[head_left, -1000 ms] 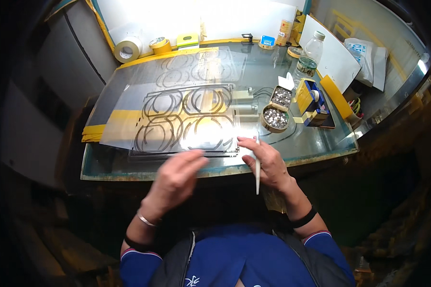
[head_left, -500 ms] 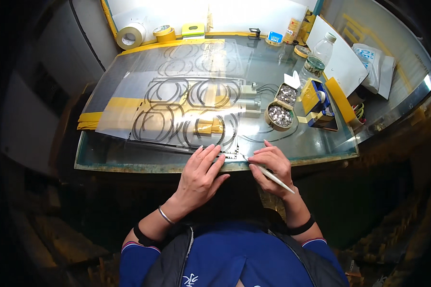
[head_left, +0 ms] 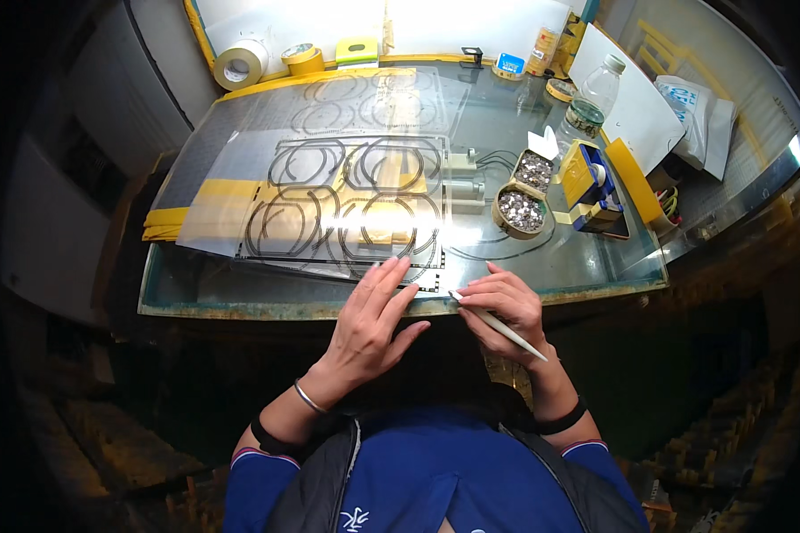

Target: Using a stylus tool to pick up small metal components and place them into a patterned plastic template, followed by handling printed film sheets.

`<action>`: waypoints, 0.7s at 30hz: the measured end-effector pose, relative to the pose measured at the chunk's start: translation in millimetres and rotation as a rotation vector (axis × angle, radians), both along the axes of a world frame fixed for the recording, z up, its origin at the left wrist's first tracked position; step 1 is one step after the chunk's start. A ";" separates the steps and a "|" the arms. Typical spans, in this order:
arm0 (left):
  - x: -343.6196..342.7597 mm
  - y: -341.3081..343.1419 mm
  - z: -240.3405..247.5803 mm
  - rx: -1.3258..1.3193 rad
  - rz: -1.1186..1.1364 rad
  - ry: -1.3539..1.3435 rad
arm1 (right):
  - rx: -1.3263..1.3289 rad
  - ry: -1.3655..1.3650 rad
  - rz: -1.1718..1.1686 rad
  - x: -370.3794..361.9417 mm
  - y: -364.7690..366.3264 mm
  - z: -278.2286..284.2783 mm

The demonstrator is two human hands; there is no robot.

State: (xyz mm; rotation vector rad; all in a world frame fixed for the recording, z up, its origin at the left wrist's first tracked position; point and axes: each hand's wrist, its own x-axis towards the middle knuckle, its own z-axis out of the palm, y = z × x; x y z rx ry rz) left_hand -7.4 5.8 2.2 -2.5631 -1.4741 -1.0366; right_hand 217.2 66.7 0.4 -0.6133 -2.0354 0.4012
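Settling your left hand (head_left: 369,315) at the near edge of the clear ring-printed sheet (head_left: 302,213), you are no longer moving it in a blur at the front of the worktop (head_left: 587,275), as you were a second ago. Its fingers are now reaching toward the sheet, loosely spread and gripping nothing. Your right hand (head_left: 508,311) is pinching a slim white pen-like tool (head_left: 507,333); it was standing nearly upright a second ago and is now slanting, one end pointing toward the sheet's near right corner, the other running back toward your wrist. Compared with half a second ago, the sheet seems to be lying slightly farther from you, and a marked strip (head_left: 429,288) is showing more distinctly on your side of that corner. Both hands are now flanking it, so the work is apparently centring there, with your left hand probably steadying the sheet.

Your left fingers are covering part of the near edge, leaving it unclear whether they are pressing or only hovering. The tool's far tip is looking too small for contact to be judged. Glare is washing across the printed rings, and the see-through edges are blending together.
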 end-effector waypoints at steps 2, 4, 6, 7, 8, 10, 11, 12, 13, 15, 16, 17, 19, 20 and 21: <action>0.3 -3.6 -2.7 0.038 -0.016 -0.044 | -0.015 0.027 0.008 -0.2 -1.8 1.0; 2.4 -6.7 -1.1 0.009 0.001 0.019 | -0.053 0.033 0.034 -0.5 -3.7 1.5; 5.4 -7.7 1.4 0.006 0.014 0.060 | -0.049 0.031 0.034 -1.6 -4.7 1.9; 6.5 -7.6 1.6 0.000 0.025 0.064 | -0.042 0.029 0.036 -2.4 -4.8 1.9; 7.2 -7.4 1.6 -0.007 0.035 0.067 | -0.042 0.028 0.036 -3.1 -4.6 1.2; 7.5 -5.1 1.8 -0.006 0.023 0.075 | 0.003 -0.004 0.018 -4.3 -3.8 -0.2; 7.7 -4.2 1.9 -0.005 0.010 0.082 | 0.004 -0.004 0.018 -4.8 -4.1 0.1; 8.2 -4.1 1.7 -0.004 0.010 0.082 | 0.000 -0.003 0.012 -5.2 -4.8 0.8; 8.6 -4.3 1.1 -0.010 0.014 0.081 | -0.005 -0.002 0.006 -5.6 -5.5 1.1; 8.9 -4.7 1.0 -0.016 0.017 0.080 | -0.023 -0.003 0.009 -5.7 -6.6 2.0; 9.3 -4.8 1.6 -0.016 0.019 0.085 | -0.039 -0.004 0.011 -5.4 -7.0 2.4; 9.4 -4.8 1.9 -0.017 0.020 0.090 | -0.039 -0.004 0.010 -5.4 -7.0 2.3; 9.4 -4.5 1.7 -0.016 0.020 0.089 | -0.012 -0.011 -0.003 -5.8 -6.4 2.0; 9.2 -4.4 1.7 -0.015 0.022 0.088 | -0.011 -0.011 -0.002 -6.0 -6.3 2.1; 9.1 -4.4 1.9 -0.015 0.022 0.088 | -0.010 -0.012 0.001 -6.1 -6.1 2.2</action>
